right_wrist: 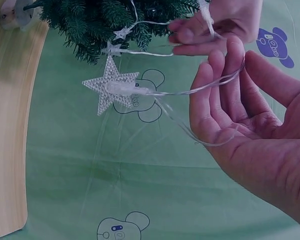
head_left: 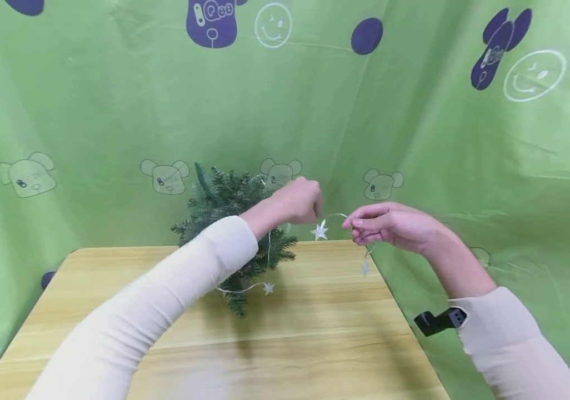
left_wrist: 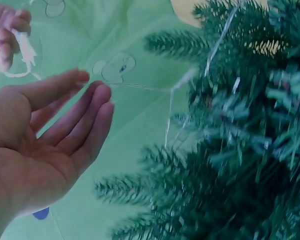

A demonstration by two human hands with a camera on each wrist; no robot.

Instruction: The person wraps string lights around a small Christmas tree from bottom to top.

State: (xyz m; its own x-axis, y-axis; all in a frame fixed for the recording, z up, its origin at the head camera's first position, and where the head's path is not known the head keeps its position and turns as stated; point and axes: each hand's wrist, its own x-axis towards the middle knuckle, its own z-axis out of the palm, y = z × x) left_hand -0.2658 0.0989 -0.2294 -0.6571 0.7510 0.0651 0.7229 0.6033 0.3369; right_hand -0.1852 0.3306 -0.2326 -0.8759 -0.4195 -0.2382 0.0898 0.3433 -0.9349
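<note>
- You are pinching the wire of a star light string [head_left: 320,231] between the thumb and fingertips of your left hand [head_left: 299,201], which is reaching across in front of the Christmas tree [head_left: 205,205].
- Your right hand [head_left: 395,225] is gripping the same string to the right, thumb against the fingers; in the right wrist view, loops of wire are running across its fingers.
- One clear star is hanging from the wire between your two hands, just below the left one; a second star [head_left: 365,267] is dangling beneath your right hand.
- More of the string is trailing along the tree's right side and front, where a small star [head_left: 268,288] is showing beside the lower branches.
- The tree is sitting at the far part of the wooden table [head_left: 285,355].
- Behind everything, a green cloth [head_left: 305,111] with printed bear heads is hanging.
- You are wearing pale sleeves [head_left: 165,289], and a black strap [head_left: 430,323] is sticking out from your right cuff.
</note>
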